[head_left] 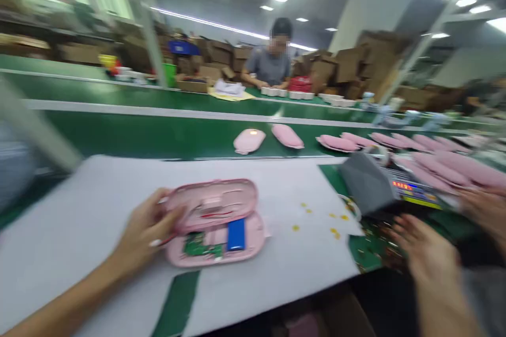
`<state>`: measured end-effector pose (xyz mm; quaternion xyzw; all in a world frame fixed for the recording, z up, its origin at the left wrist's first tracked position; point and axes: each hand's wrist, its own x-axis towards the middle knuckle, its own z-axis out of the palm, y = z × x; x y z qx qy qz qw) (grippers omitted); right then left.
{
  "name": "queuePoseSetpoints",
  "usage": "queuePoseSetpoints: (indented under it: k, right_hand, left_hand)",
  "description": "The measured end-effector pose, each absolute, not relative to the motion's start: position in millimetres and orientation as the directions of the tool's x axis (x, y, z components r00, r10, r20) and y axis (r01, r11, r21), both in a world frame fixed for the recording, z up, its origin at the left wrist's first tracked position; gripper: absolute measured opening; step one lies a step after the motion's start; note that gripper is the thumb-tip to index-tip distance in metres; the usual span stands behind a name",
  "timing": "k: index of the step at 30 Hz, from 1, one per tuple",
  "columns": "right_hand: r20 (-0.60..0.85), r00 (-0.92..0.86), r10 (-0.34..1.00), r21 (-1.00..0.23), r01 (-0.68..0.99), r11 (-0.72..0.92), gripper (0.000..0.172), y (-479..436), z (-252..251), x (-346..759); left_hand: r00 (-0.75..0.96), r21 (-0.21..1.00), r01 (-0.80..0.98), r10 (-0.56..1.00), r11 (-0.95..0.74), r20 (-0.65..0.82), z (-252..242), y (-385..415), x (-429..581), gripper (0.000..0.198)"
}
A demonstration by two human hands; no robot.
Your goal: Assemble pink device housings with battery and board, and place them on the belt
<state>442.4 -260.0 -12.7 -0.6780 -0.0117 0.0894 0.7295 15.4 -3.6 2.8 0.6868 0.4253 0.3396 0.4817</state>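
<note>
Left fingers pinch one end of a two-part pink casing (217, 188)

The left hand (147, 227) pinches the left end of the upper shell (243, 197), its thumb reaching over the rim. Just below and to the right of that grip lies the lower shell (256, 237), partly overlapped by the upper one, with a green circuit board (193, 245) nearer the fingers and a blue battery pack (236, 235) farther off. A red wire (165, 240) runs just beneath the thumb. All this is over a white sheet (284, 274) on the green tabletop (179, 300).

Well apart, the right hand (429, 253) has its fingers loosely spread, blurred, beside small brass-coloured pieces (366, 245). Beyond those fingers stands a device with a lit red display (403, 186); another person's hand (484, 216) is to their right.
</note>
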Motion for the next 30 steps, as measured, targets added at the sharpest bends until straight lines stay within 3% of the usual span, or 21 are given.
queuePoseSetpoints:
  k: [3,4,6,8,10,13,16,19,23,27,30]
  right_hand:
    - [0.172,0.932,0.319,-0.984,0.175,0.022,0.018,-245.5,4.3,410.0]
    - [0.254,0.848,0.465,-0.962,0.27,0.034,0.017,-232.2,16.5,389.9]
    - [0.401,0.553,0.731,-0.871,0.478,0.115,0.018,-195.6,45.8,337.7]
    - [0.399,0.133,0.907,-0.733,0.641,0.228,0.02,-150.6,71.2,282.1]
    - [0.342,-0.18,0.922,-0.528,0.775,0.347,0.02,-107.1,84.0,238.0]
    - [0.218,-0.435,0.873,-0.167,0.865,0.473,0.022,-62.9,79.8,204.0]
    - [0.164,-0.508,0.846,0.054,0.861,0.506,0.023,-47.2,64.8,195.0]
    - [0.184,-0.5,0.846,0.167,0.864,0.475,0.024,-47.4,55.4,190.8]
    - [0.26,-0.408,0.875,0.13,0.913,0.387,0.025,-48.2,57.2,191.7]
    - [0.316,-0.156,0.936,-0.109,0.974,0.199,0.036,-35.9,63.4,205.7]
    - [0.258,-0.197,0.946,-0.22,0.941,0.256,0.025,-34.6,66.8,204.6]
  left_hand:
    - [0.453,0.987,0.151,0.891,-0.059,-0.016,6.6,-11.7,20.5,0.035]
    - [0.462,0.994,0.106,0.887,-0.031,-0.021,6.6,-12.0,21.9,0.035]
    - [0.475,0.999,0.039,0.88,0.011,-0.028,5.6,-12.7,23.3,0.034]
    - [0.498,0.999,-0.017,0.867,0.042,-0.028,3.9,-14.6,23.2,0.034]
    - [0.528,0.996,-0.077,0.849,0.052,-0.004,1.5,-16.7,22.4,0.033]
    - [0.543,0.99,-0.142,0.837,0.005,0.073,-1.5,-17.9,21.2,0.03]
    - [0.545,0.983,-0.169,0.825,-0.068,0.15,-2.1,-17.5,19.9,0.028]
    - [0.543,0.98,-0.163,0.819,-0.111,0.183,-1.9,-18.5,18.3,0.023]
    - [0.541,0.982,-0.136,0.821,-0.128,0.182,-3.9,-21.4,16.3,0.018]
    - [0.524,0.991,-0.106,0.842,-0.085,0.128,-4.4,-20.0,14.8,0.023]
    - [0.542,0.994,-0.062,0.833,-0.09,0.11,1.6,-19.2,13.9,0.025]
